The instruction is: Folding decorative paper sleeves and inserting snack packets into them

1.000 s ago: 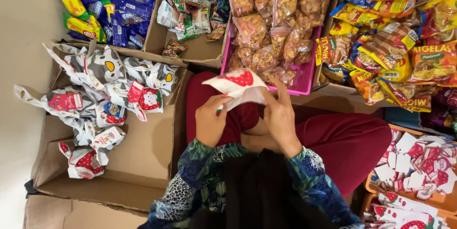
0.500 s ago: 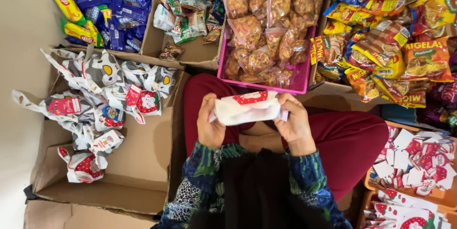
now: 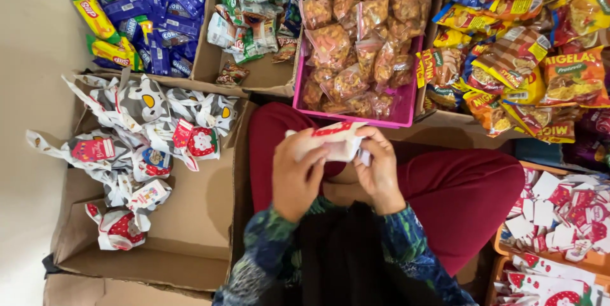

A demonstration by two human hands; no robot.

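We are holding a small white-and-red paper bag (image 3: 333, 141) over our lap, left hand (image 3: 297, 176) and right hand (image 3: 380, 172) both pinching it, fingers curled shut around its edges. Boxes are crowding us closely: a flattened cardboard box (image 3: 190, 217) carrying finished bags (image 3: 136, 153) on our left, a pink tray (image 3: 356, 110) of clear snack packets (image 3: 356, 45) ahead.

Home packing floor: cardboard boxes (image 3: 190, 230) of snack packets (image 3: 508, 58).

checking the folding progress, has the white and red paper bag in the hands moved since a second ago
Yes. The white and red paper bag has dropped from just under the pink tray to lower over the lap, now bunched between the left hand and right hand.
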